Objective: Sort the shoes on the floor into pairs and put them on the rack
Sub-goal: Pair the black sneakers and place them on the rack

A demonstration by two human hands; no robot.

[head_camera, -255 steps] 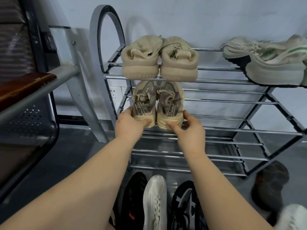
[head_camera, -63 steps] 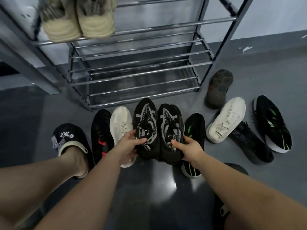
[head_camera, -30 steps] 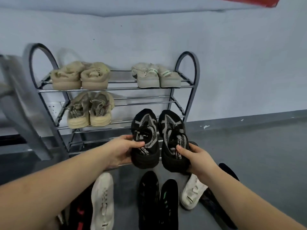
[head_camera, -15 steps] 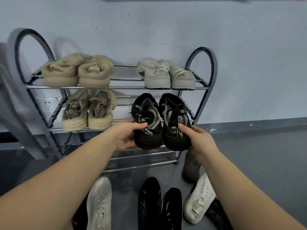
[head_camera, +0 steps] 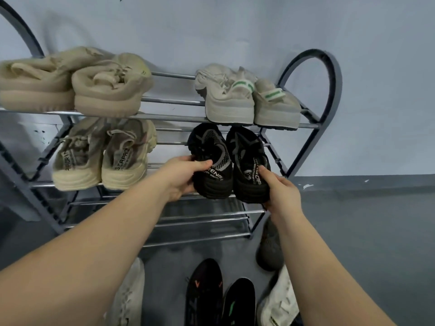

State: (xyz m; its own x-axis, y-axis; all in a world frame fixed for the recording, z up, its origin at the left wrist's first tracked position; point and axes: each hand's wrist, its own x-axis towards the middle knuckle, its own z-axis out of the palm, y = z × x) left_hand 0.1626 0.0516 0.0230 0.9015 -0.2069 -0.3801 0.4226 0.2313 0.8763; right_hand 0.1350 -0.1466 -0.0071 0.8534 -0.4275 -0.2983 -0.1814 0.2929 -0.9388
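Note:
A pair of black knit sneakers sits toes-in on the right half of the second shelf of the metal shoe rack. My left hand grips the heel of the left black sneaker. My right hand grips the heel of the right black sneaker. A beige pair fills the left half of the same shelf. On the top shelf stand a tan pair and a grey pair with green stripes.
Loose shoes lie on the grey floor below my arms: a white one, a black one with orange marks, a black one with green marks, another white one and a dark grey one. The rack's lower shelves hold nothing.
I lifted the black pair from the floor up to the rack. Over the last second both hands pushed it further in onto the second shelf, under the grey pair.

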